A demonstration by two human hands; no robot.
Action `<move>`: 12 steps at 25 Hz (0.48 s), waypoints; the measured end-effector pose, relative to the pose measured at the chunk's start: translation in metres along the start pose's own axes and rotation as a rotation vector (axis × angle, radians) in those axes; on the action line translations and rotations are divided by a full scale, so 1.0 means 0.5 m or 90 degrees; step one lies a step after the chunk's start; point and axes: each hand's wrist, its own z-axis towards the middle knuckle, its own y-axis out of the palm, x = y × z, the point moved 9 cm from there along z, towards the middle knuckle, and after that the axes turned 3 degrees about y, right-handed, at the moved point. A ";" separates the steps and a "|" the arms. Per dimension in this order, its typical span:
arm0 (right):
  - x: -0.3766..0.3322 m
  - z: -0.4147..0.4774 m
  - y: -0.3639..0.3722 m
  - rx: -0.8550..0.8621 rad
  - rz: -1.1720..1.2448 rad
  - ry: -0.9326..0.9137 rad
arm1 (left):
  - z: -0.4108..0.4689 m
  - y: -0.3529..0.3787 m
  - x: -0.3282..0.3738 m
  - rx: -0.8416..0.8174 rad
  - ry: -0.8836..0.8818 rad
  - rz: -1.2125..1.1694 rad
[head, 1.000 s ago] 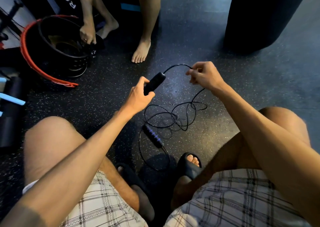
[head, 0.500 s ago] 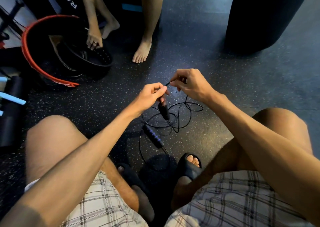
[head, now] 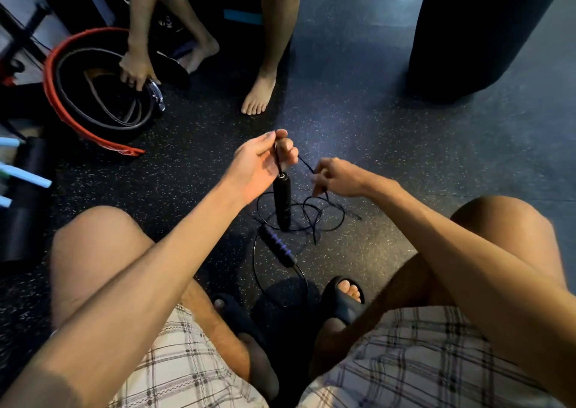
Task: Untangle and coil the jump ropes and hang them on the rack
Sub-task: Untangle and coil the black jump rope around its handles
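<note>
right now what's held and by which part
The jump rope cord: left hand pinches it just above the black handle, right hand pinches it farther along.

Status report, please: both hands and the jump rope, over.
Left hand pinches cord, black handle hanging below. Right hand pinches cord nearby. Rope tangle on floor, not yet coiled. Second handle lies by feet.

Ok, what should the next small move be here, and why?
Probably slide the right hand along the jump rope cord, away from the left hand pinching it above the dangling handle, since the rest lies in crossed loops on the floor.
</note>
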 end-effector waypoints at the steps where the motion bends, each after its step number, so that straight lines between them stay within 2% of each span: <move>1: 0.005 0.001 0.015 -0.025 -0.019 0.008 | 0.003 -0.008 0.009 0.015 0.028 -0.012; 5: 0.019 -0.016 0.072 -0.130 0.007 0.058 | 0.015 -0.029 0.048 0.027 0.133 -0.049; 7: 0.005 -0.024 0.082 -0.128 0.070 0.042 | 0.019 -0.052 0.066 0.071 0.182 -0.007; 9: -0.024 -0.033 0.074 -0.115 0.145 0.006 | 0.018 -0.074 0.085 0.118 0.233 0.088; 12: -0.076 -0.045 0.031 -0.059 0.086 -0.107 | 0.015 -0.091 0.102 0.163 0.301 0.305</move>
